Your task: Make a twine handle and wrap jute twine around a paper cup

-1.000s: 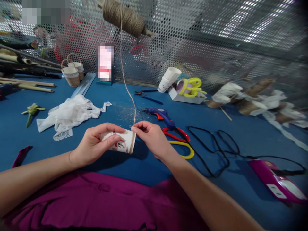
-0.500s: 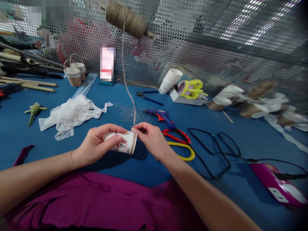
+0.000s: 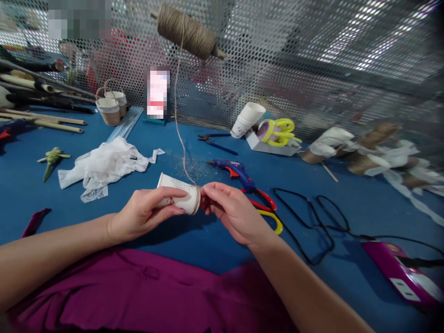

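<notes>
My left hand (image 3: 145, 215) grips a white paper cup (image 3: 176, 194) lying on its side above the blue table (image 3: 215, 240). Brown twine (image 3: 178, 129) hangs from a spool (image 3: 187, 31) on the mesh wall and reaches the cup's narrow end, where a few turns wrap round it. My right hand (image 3: 232, 212) is closed at that end, its fingertips pressed on the cup's base and the twine there.
A blue glue gun (image 3: 236, 169) and red-and-yellow scissors (image 3: 267, 210) lie just right of my hands, then a black cable (image 3: 312, 222) and a magenta device (image 3: 398, 273). White plastic (image 3: 100, 164) lies left, stacked cups (image 3: 248, 119) and twine-wrapped cups (image 3: 111, 108) behind.
The cup has turned in my left hand, so its printed side faces away. The twine now runs round its narrow end, and my right hand has shifted slightly right and down.
</notes>
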### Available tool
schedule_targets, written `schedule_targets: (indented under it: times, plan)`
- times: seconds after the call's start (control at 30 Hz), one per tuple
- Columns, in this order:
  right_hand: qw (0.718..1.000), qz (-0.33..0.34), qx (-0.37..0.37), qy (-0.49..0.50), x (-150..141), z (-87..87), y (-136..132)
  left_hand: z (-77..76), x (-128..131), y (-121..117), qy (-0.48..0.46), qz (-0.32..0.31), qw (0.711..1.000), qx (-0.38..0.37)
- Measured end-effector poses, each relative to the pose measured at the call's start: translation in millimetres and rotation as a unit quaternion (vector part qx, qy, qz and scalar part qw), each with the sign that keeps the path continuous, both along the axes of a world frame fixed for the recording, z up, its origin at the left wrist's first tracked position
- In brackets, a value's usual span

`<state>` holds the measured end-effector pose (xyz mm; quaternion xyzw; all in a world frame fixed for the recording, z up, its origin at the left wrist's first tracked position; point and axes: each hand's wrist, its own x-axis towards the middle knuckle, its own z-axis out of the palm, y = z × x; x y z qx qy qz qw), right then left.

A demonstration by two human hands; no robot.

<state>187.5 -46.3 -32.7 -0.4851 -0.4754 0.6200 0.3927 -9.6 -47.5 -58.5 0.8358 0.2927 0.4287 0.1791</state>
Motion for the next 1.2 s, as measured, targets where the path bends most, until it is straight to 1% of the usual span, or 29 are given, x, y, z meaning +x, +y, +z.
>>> schedule_targets:
  times: [0.07,0.17,0.27,0.37,0.43,0.47,0.57,0.67,0.77,0.83,0.87,0.9,1.0,1.03,1.07,1.13,1.2]
  plan:
    - [0.999,0.007,-0.032,0.024,0.6,-0.2,1.0,-0.3,0.3,1.2,0.023,-0.003,0.998,0.058]
    - [0.997,0.018,-0.068,0.045,2.2,-1.4,2.4,-0.2,1.0,3.3,0.043,-0.011,0.992,0.118]
    - [0.994,0.032,-0.090,0.057,3.3,-2.3,2.5,0.5,1.4,3.9,0.054,-0.013,0.988,0.143]
    - [0.992,0.038,-0.102,0.064,3.7,-2.0,2.3,0.2,0.6,2.8,0.053,-0.024,0.989,0.138]
    - [0.993,0.035,-0.096,0.062,3.9,-1.3,2.5,-1.0,-0.6,2.0,0.047,-0.037,0.992,0.111]
    - [0.994,0.032,-0.088,0.058,4.1,-0.9,2.6,-1.7,-1.3,1.8,0.040,-0.045,0.995,0.083]
    - [0.999,0.028,-0.035,0.026,4.6,0.3,2.5,-3.2,-2.3,2.6,-0.023,-0.064,0.997,-0.049]
    - [0.996,0.052,0.057,-0.053,4.1,1.7,-0.2,-1.9,-1.2,5.1,-0.104,-0.075,0.975,-0.181]
    - [0.972,0.107,0.143,-0.149,2.7,3.1,-4.6,0.5,0.6,7.1,-0.128,-0.067,0.953,-0.265]
    - [0.955,0.136,0.182,-0.191,2.6,3.2,-6.4,1.2,1.4,7.5,-0.129,-0.054,0.945,-0.294]
    - [0.949,0.137,0.197,-0.206,3.1,2.7,-6.7,1.2,1.6,7.4,-0.131,-0.050,0.942,-0.304]
    - [0.945,0.124,0.213,-0.217,3.8,1.9,-6.5,1.1,1.7,7.2,-0.135,-0.048,0.939,-0.312]
    - [0.930,0.047,0.285,-0.227,6.8,-1.8,-4.7,0.1,2.3,6.2,-0.137,-0.047,0.936,-0.320]
    - [0.924,0.031,0.311,-0.222,7.5,-2.8,-4.1,-0.3,2.5,5.8,-0.133,-0.047,0.938,-0.317]
    - [0.918,0.030,0.330,-0.217,8.0,-3.6,-3.7,-0.7,2.8,5.5,-0.127,-0.047,0.941,-0.311]
    - [0.915,0.061,0.338,-0.209,7.8,-3.9,-3.5,-1.2,3.3,4.9,-0.115,-0.055,0.947,-0.294]
    - [0.922,0.094,0.320,-0.197,6.3,-3.4,-3.9,-1.3,3.7,4.2,-0.106,-0.073,0.952,-0.279]
